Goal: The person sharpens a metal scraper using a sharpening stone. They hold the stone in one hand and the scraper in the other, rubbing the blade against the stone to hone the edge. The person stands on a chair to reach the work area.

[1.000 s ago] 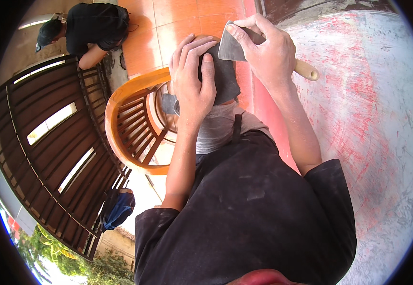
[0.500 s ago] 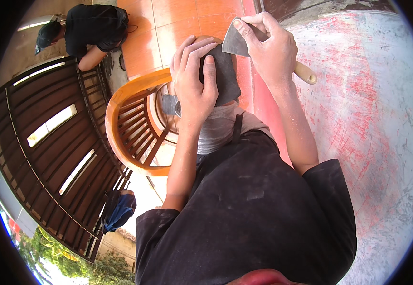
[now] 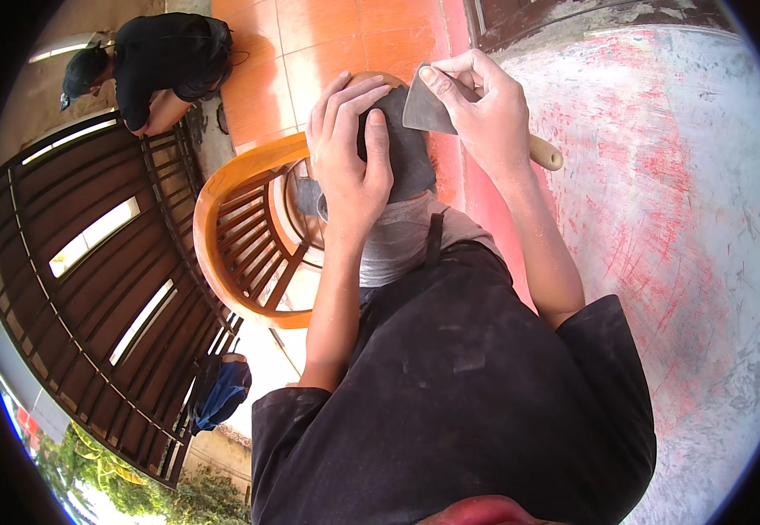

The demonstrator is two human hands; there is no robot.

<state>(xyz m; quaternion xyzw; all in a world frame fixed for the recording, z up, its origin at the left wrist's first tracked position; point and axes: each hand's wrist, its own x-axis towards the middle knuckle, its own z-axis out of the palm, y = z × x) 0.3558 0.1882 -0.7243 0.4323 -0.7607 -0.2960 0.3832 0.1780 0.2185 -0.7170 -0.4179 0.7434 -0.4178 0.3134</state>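
Two dusty bare hands ahead of the waist. With the right hand (image 3: 492,109), pinching a scraper (image 3: 426,108) at its metal blade, thumb on the face, fingers curled behind; broad edge pointing left, long axis slanting down rightward, pale handle out past the wrist. Blade at the edge of a dark sheet (image 3: 408,162), contact unclear. With the left hand (image 3: 349,153), lying over that sheet, fingers bent and slightly apart; cannot tell of any grip underneath. Beside the left wrist, a round rim (image 3: 322,206), mostly hidden, contents not visible. Farther left, an orange wooden chair (image 3: 209,214); beyond, a dark slatted gate (image 3: 91,302), a dark blue bundle (image 3: 220,395) beside it, and a co-worker (image 3: 170,57) in black. Rightward, a pale surface (image 3: 660,227) streaked red.
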